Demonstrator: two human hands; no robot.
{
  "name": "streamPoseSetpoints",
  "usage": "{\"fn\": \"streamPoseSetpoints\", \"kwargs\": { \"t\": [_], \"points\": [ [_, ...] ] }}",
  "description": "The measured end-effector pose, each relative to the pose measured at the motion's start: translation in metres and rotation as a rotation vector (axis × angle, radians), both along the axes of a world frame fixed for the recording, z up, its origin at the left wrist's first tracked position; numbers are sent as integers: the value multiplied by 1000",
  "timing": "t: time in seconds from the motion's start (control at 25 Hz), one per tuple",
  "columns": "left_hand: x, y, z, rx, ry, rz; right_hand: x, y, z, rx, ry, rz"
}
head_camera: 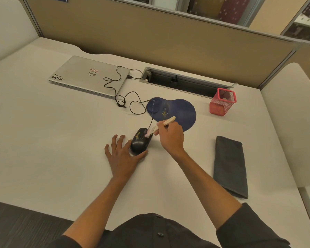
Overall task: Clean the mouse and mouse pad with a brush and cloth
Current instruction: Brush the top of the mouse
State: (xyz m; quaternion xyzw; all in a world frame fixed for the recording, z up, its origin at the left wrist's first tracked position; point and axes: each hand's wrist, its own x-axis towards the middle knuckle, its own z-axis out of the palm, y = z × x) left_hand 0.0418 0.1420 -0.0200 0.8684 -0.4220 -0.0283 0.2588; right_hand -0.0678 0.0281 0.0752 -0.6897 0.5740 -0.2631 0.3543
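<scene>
I see the mouse (139, 141) sitting on the bare desk (61, 140), off the mouse pad (177, 111), which lies just beyond it at about one o'clock. My left hand (123, 156) lies flat with its fingers spread, and the thumb and forefinger brace the near end of the mouse without wrapping it. My right hand (171, 138) pinches the brush (160, 125) near the middle of its pale wooden handle, the bristles touching the front of the mouse by the buttons.

I judge the mouse light, hard and smooth, so it will skate on the desk under brush strokes unless held by its sides. Yellowish marks show on its top and on the pad. The pad looks soft and floppy, best pinned flat rather than lifted.

The cloth (230, 167) lies folded at three o'clock from the mouse, well apart. The cable (132, 104) loops toward the closed laptop (89, 76) at eleven o'clock and could tug the mouse back. A red mesh cup (222, 104) stands at two o'clock, clear of the work.
</scene>
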Motion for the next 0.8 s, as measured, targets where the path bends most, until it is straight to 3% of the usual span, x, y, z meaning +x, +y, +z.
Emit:
{"fn": "streamPoseSetpoints", "kwargs": {
  "t": [0.2, 0.36, 0.68, 0.8],
  "points": [
    [0, -1, 0, 4, 1, -2, -2, 3, -2, 95, -6, 107],
    [0, 0, 1, 5, 10, 1, -1, -7, 1, 17, -13, 9],
    [0, -1, 1, 9, 12, 3, 0, 3, -6, 58, 16, 154],
    [0, 0, 2, 8, 13, -1, -5, -4, 2, 106, -53, 115]
  ]
}}
